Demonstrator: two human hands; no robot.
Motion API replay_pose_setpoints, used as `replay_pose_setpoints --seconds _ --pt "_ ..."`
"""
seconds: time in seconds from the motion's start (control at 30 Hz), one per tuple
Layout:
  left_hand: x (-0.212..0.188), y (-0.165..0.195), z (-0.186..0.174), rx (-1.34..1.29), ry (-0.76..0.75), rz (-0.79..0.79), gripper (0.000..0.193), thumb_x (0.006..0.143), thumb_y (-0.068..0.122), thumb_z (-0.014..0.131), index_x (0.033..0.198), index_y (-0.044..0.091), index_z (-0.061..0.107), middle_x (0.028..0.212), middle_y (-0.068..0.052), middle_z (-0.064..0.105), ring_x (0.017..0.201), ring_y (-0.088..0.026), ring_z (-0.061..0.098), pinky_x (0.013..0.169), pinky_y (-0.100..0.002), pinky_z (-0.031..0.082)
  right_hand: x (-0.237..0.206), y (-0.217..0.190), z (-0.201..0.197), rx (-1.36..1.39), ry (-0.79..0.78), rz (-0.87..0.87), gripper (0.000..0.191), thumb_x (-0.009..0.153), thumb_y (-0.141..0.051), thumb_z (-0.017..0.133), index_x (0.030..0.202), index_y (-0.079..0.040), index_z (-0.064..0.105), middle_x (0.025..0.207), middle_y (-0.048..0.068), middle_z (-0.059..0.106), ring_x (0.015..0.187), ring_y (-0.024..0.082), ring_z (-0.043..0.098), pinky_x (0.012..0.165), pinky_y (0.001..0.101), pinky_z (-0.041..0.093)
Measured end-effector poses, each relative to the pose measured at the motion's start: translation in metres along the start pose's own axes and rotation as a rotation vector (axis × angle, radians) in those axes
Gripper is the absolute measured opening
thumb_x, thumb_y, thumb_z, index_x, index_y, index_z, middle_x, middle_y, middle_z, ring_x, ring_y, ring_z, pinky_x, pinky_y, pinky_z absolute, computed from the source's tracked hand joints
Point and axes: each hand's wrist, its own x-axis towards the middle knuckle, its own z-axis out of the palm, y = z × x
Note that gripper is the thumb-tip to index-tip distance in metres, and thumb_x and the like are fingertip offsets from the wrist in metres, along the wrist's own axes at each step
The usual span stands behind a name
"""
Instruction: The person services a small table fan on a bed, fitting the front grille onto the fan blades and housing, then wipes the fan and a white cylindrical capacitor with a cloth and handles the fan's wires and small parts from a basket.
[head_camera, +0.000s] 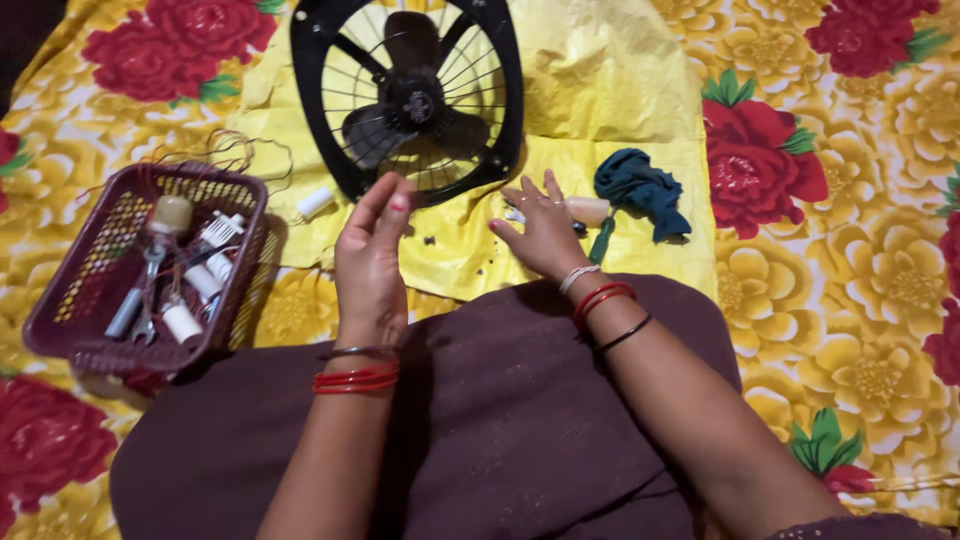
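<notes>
Nearest the camera, a dark maroon cloth (500, 420) is covering the person's lap, and both forearms are reaching forward over it, each wearing red bangles at the wrist. The left hand (370, 255) is standing edge-on above the lap's far edge, fingers straight and loosely together, holding nothing. The right hand (545, 235) is hovering palm down just past the lap, fingers spread wide, gripping nothing; its fingertips are lying near a cream-coloured cylindrical part (590, 209) and a green-handled screwdriver (602, 240), though whether they are touching either is hard to tell from this angle.

Under both hands a yellow plastic sheet (610, 90) is lying spread over the flowered red-and-yellow fabric (860, 290). A few small dark bits, possibly screws, are sitting on the sheet between the hands. Just beyond the right hand a crumpled teal cloth (640, 190) is resting on the sheet. To the left, a maroon plastic basket (60, 290) is holding pliers, white spools and other small tools. Farthest off, a black exhaust fan (408, 95) with a wire guard is lying flat on the sheet, just beyond the left fingertips.
</notes>
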Motion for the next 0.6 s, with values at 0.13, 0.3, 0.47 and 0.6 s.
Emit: replay_pose_setpoints --seconds 0.13,0.3,0.47,0.6 --pt "-0.012 0.012 -0.014 0.175 0.019 0.066 0.048 0.105 0.033 0.064 0.135 -0.004 0.063 0.142 -0.023 0.061 0.133 -0.028 0.056 0.116 -0.037 0.042 -0.002 -0.024 -0.026 0.361 -0.245 0.497 0.043 0.097 -0.034 0.066 0.136 -0.017 0.066 0.104 0.021 0.078 0.085 0.032 0.077 0.084 0.0394 0.059" --pt "-0.042 0.048 -0.022 0.785 0.002 0.344 0.07 0.098 0.039 0.071 0.152 0.005 0.041 0.165 -0.024 0.026 0.156 -0.039 0.018 0.125 -0.048 0.019 0.0 -0.039 -0.063 0.331 0.192 0.024 0.023 0.095 -0.018 0.075 0.115 -0.008 0.076 0.109 0.013 0.077 0.099 0.025 0.074 0.089 0.0364 0.056" --pt "-0.065 0.091 -0.027 0.958 -0.067 0.526 0.08 0.101 0.042 0.076 0.162 0.01 0.034 0.173 -0.025 0.006 0.162 -0.049 -0.002 0.13 -0.058 0.012 -0.004 -0.042 -0.126 0.318 0.283 -0.142 0.017 0.101 -0.01 0.074 0.118 -0.005 0.075 0.125 0.015 0.072 0.123 0.029 0.066 0.107 0.0382 0.051" --pt "-0.084 0.114 -0.027 1.032 -0.066 0.638 0.076 0.106 0.044 0.078 0.162 0.013 0.037 0.175 -0.024 0.001 0.163 -0.048 -0.002 0.134 -0.057 0.013 -0.041 -0.08 -0.174 0.511 0.338 -0.243 0.007 0.117 -0.009 0.062 0.12 -0.002 0.063 0.13 0.013 0.067 0.128 0.025 0.061 0.114 0.0358 0.047"
